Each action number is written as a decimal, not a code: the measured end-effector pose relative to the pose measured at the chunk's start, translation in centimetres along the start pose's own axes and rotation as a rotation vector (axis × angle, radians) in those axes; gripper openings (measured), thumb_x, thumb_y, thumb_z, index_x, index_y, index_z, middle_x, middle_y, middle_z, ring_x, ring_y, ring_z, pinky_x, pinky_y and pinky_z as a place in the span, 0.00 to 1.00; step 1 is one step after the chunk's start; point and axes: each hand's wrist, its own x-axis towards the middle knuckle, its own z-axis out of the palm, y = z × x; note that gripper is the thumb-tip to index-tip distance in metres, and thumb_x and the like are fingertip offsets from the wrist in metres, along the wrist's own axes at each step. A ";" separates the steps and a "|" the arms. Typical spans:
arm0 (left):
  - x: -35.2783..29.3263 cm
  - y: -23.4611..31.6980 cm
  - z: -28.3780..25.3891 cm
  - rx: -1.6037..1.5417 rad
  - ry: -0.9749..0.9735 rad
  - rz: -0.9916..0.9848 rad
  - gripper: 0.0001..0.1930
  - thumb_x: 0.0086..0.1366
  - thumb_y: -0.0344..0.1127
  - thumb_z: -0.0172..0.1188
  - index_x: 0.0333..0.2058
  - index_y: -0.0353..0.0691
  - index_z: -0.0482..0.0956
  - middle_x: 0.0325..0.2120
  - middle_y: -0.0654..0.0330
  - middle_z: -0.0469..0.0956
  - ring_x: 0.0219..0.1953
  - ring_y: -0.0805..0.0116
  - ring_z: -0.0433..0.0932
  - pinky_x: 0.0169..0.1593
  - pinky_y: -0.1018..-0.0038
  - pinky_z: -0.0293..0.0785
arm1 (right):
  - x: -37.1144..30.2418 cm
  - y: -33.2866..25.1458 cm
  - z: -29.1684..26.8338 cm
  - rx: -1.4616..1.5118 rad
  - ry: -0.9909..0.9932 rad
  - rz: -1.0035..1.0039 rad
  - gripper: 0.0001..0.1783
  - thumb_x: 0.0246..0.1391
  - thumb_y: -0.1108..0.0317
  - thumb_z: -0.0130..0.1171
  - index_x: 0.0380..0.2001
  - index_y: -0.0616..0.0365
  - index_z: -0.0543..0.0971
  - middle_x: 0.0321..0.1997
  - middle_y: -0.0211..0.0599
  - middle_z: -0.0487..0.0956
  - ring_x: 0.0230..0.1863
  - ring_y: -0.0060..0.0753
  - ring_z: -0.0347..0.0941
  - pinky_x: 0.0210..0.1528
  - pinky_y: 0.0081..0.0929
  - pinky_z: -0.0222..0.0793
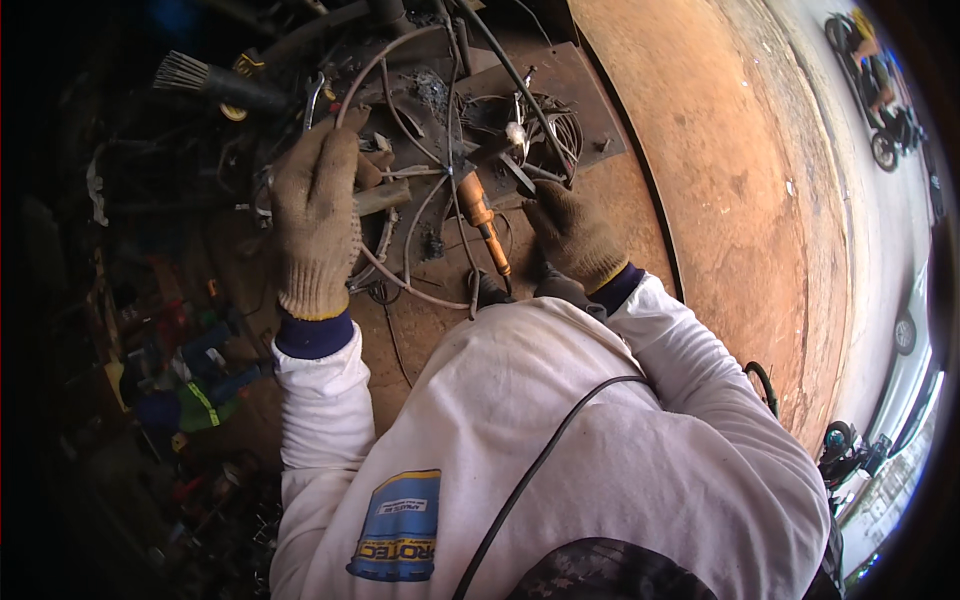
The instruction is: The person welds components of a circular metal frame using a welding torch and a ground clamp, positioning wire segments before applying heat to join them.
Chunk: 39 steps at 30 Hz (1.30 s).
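A round metal frame [407, 261] with thin spokes meeting in its middle lies over the cluttered metal worktop. My left hand [318, 210], in a brown knitted glove, is closed at the frame's left rim; its fingertips are partly hidden. Beside its palm a short, thick bar [383, 197] points inward. My right hand [573, 232], gloved the same way, curls round the near end of a flat metal tool [517, 176] on the frame's right side. Between my hands lies an orange-handled tool [478, 208], its narrow end toward me.
A stiff brush [205, 80] and a wrench [313, 100] lie at the far left. Coiled wire [562, 135] rests on the worktop's metal plate [598, 100]. A black cable [540, 455] crosses my shirt. Rightward are brown ground [735, 200], a person on a motorbike [875, 85] and a pale car [905, 345].
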 end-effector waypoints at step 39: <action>-5.2 6.6 -6.4 0.025 0.128 0.487 0.30 0.76 0.45 0.42 0.60 0.17 0.67 0.20 0.60 0.67 0.36 0.59 0.81 0.61 0.47 0.76 | 7.9 0.1 -2.2 0.040 0.040 0.007 0.17 0.65 0.62 0.53 0.49 0.62 0.78 0.43 0.56 0.81 0.45 0.57 0.79 0.46 0.42 0.73</action>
